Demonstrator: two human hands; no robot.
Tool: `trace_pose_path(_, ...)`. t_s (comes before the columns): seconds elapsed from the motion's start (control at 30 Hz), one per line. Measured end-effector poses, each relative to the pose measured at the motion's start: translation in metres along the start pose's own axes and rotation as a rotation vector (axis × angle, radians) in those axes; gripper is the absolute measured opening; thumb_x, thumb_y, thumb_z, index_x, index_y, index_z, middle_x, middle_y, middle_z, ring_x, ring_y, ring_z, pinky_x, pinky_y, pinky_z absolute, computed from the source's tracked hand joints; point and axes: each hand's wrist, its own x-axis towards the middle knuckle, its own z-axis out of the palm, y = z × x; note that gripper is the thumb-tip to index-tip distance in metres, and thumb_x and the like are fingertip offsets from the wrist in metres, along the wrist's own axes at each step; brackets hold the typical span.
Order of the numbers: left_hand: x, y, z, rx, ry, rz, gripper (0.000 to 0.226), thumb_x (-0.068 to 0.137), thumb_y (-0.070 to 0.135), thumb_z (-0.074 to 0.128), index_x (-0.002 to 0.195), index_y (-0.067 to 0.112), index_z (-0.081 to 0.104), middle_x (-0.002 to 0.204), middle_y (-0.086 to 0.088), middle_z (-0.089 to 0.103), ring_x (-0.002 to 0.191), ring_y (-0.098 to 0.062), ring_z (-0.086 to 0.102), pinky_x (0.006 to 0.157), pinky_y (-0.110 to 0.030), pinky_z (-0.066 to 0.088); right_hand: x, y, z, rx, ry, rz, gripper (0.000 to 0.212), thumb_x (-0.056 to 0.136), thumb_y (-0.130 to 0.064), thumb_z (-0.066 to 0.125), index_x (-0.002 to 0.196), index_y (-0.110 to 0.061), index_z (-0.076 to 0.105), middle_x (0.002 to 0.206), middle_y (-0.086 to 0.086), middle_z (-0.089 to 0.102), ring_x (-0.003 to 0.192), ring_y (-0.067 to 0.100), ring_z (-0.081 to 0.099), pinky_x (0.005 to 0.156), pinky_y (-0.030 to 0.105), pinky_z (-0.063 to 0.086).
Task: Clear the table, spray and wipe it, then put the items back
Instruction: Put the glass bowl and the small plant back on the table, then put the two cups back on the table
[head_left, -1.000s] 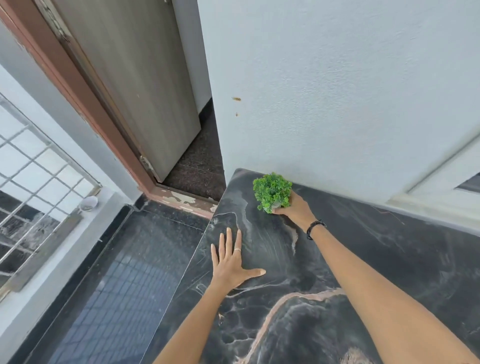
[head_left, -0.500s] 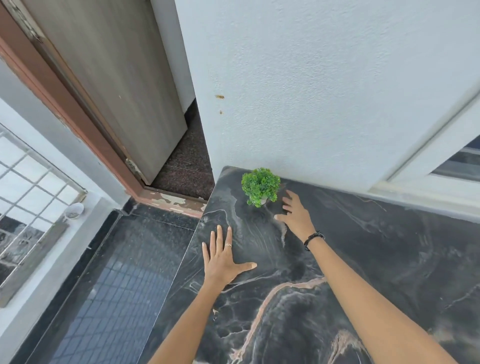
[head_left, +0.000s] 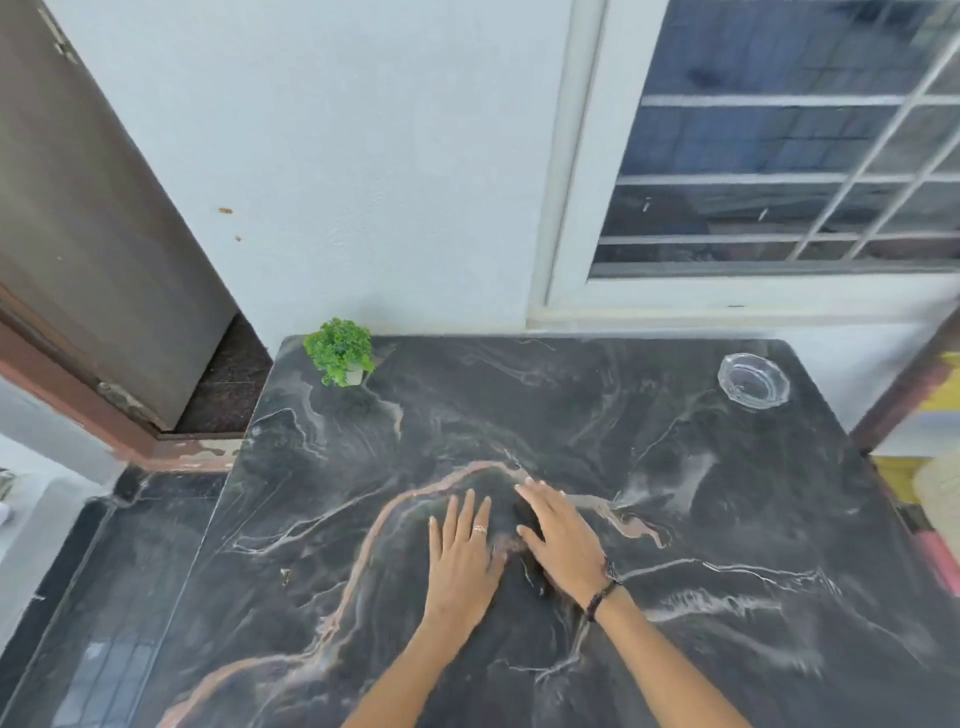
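Note:
A dark marble table (head_left: 675, 519) with pale and pink veins fills the lower view. A small green plant in a white pot (head_left: 340, 352) stands upright at the table's far left corner. A clear glass ashtray (head_left: 753, 382) sits at the far right corner. My left hand (head_left: 462, 556) lies flat on the table's middle with straight fingers and a ring. My right hand (head_left: 561, 535) rests beside it, fingers straight, a dark band at the wrist. Neither hand holds anything.
A white wall and a barred window (head_left: 779, 156) stand right behind the table. A brown door (head_left: 93, 234) is at the left, with dark tiled floor (head_left: 114, 597) below. Yellow and red things (head_left: 935, 467) show past the table's right edge.
My right hand let go of the plant, which stays at the far left corner, and drew back. Both hands now lie side by side at the table's middle. The view swung right.

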Motion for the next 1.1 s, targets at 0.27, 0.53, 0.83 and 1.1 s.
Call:
trace_pose_path(0.27,-0.049,0.156,0.004,0.055,-0.057,0.204,0.072,0.07,0.05,0.069,0.131,0.014,0.052,0.141,-0.009,0.047,0.131,-0.032,0.041,0.102,-0.055,0.035,-0.143,0.104,-0.049,-0.41,-0.033,0.028,0.052,0.075,-0.048,0.038,0.104,-0.021,0.072,0.111,-0.002,0.07,0.1,0.013,0.068,0.079,0.034,0.055)
trace_pose_path(0.53,-0.085,0.304,0.024,0.003,-0.155,0.445,0.067,0.095,0.034,0.043,0.148,0.016,0.006,0.158,-0.007,-0.002,0.144,-0.026,-0.012,0.112,-0.05,-0.012,-0.25,0.196,-0.105,-0.279,0.095,0.28,0.058,0.087,-0.044,0.047,0.137,-0.014,0.046,0.147,0.002,0.032,0.134,0.027,0.04,0.108,0.047,0.032)
trace_pose_path(0.83,-0.074,0.462,0.064,0.002,-0.201,0.629,0.064,0.097,0.035,0.038,0.148,0.017,0.006,0.158,-0.006,-0.002,0.143,-0.026,-0.014,0.113,-0.051,-0.011,-0.327,0.333,-0.148,-0.192,0.113,0.547,0.062,0.098,-0.042,0.033,0.15,-0.02,0.007,0.159,0.002,0.001,0.146,0.018,-0.001,0.117,0.036,-0.002)
trace_pose_path(1.1,-0.043,0.6,0.112,-0.098,-0.266,0.621,0.062,0.097,0.028,0.04,0.149,0.018,0.009,0.158,-0.003,0.005,0.144,-0.022,-0.012,0.112,-0.044,-0.014,-0.351,0.481,-0.196,-0.036,0.055,0.684,0.068,0.097,-0.046,0.035,0.15,-0.02,0.002,0.159,0.003,-0.003,0.146,0.021,-0.001,0.118,0.038,0.001)
